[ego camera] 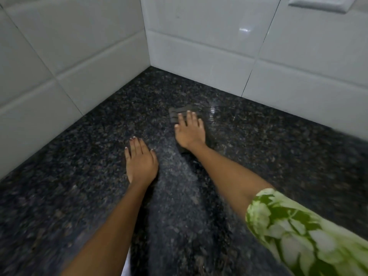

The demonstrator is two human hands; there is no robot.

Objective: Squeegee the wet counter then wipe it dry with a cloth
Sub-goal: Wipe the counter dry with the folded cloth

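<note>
The right hand's fingers (188,116) lie spread and flat, pressing down on a dark grey cloth (180,112); they do not curl around it, so the cloth is pinned under the palm and not pinched. The right hand (190,133) covers most of the cloth. A folded corner shows beyond the fingertips, on the side toward the wall corner (150,65), and a dark edge shows below the wrist on the near side. The image is blurred around this hand.

The left hand's fingers (135,145) are extended and held close together, palm down, flat on the bare counter (69,186). They hold nothing. The left hand (140,163) sits nearer the camera than the cloth and to its left, well clear of it.

Between the two forearms a paler, hazy band (177,186) runs along the dark speckled stone from the cloth toward the near edge. A small glossy patch (212,113) shines just to the right of the cloth, on the side toward the right-hand wall.

The cloth lies some way out from the wall corner, on the counter surface and apart from both tiled walls (199,46). The tiles are white and glossy with thin dark joints. The right forearm carries a green and white floral sleeve (298,232) at the lower right. The left forearm is bare.
</note>
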